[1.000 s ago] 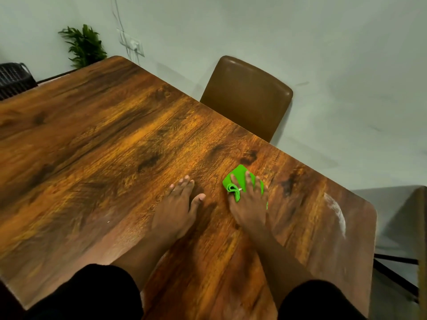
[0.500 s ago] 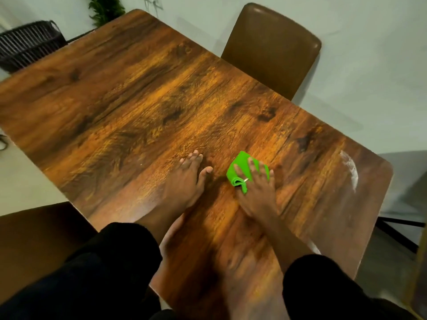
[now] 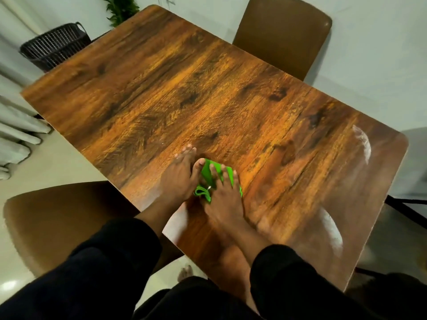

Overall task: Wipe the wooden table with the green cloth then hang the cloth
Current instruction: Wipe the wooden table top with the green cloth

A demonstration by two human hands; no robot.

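The green cloth (image 3: 206,175) lies folded on the wooden table (image 3: 208,93), near its front edge. My right hand (image 3: 223,192) presses flat on top of the cloth with fingers spread, hiding most of it; a loop of the cloth sticks out at the thumb side. My left hand (image 3: 180,176) rests flat on the table right beside it, its thumb touching the cloth's left edge. White smears (image 3: 362,142) mark the table's right end.
A brown chair (image 3: 284,35) stands at the table's far side and another brown chair (image 3: 57,222) at the near left. A black woven basket (image 3: 55,46) and a green plant (image 3: 120,8) sit beyond the far left corner. Grey curtain folds (image 3: 16,135) hang at left.
The view has pulled back and tilted down. My right hand slid the cloth left toward my left hand, which now touches it; before, the hands were apart.
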